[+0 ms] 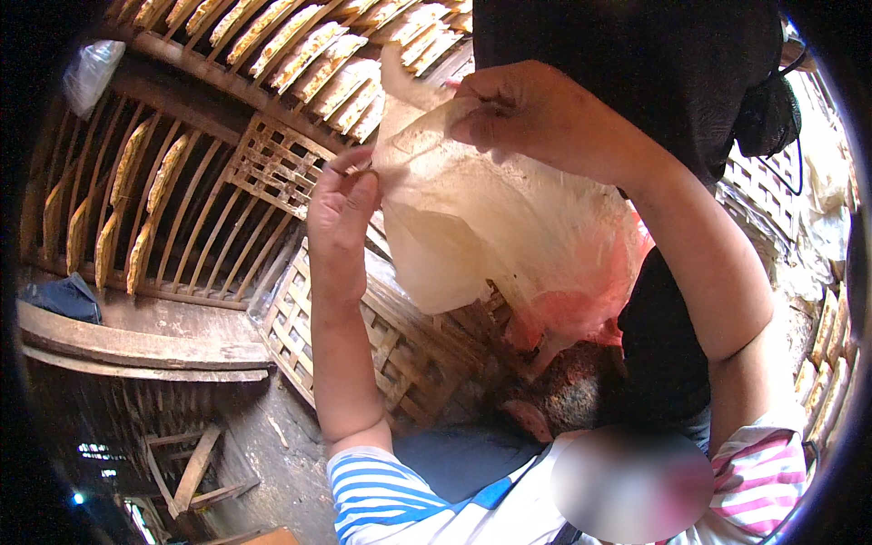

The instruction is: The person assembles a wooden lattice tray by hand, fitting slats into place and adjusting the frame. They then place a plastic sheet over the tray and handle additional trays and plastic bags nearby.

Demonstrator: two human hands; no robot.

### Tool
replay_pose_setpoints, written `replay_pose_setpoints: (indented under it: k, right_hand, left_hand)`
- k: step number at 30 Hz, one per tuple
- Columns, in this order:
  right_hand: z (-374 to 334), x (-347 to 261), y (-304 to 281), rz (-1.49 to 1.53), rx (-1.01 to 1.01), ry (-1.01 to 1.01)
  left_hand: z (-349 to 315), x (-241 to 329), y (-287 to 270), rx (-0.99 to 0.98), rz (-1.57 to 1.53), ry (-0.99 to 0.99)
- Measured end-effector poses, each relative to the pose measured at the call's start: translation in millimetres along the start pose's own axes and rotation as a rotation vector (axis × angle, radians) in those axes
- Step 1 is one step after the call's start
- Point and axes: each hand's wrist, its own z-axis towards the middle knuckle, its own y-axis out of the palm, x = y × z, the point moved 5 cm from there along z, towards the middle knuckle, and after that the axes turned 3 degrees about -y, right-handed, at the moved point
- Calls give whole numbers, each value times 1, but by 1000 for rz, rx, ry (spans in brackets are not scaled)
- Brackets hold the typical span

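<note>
Between my hands hangs a thin, translucent whitish plastic bag, crumpled, with a red plastic part at its lower right. My left hand has its thumb and fingertips pinched together at the bag's left edge. Higher up and to the right, my right hand is closed on the upper edge, thumb against fingers. The bag's mouth cannot be made out, nor whether anything is inside it.
Slatted wooden racks with pale, yellowish slabs stand at the far side. Woven bamboo panels lie near my left arm. A large black surface blocks the upper right. At left are a wooden beam and a dark bag.
</note>
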Motion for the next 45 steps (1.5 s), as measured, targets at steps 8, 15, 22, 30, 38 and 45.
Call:
replay_pose_setpoints:
  k: [8,15,22,30,38,45]
  right_hand:
    - [6,-17,12,2,64,-154]
    - [8,-17,-3,-153,43,-274]
    - [15,-16,14,-130,3,-281]
    - [4,-17,38,-384,-37,-242]
    - [-14,68,32,-611,-580,6]
    - [1,89,24,-463,-273,-38]
  left_hand:
    - [-7,2,13,-17,313,-126]
    - [-9,5,-36,45,651,-147]
    - [-24,47,-6,190,1011,391]
    - [-10,34,-5,344,755,306]
    - [-18,42,-90,642,534,361]
    - [-25,28,-162,620,495,354]
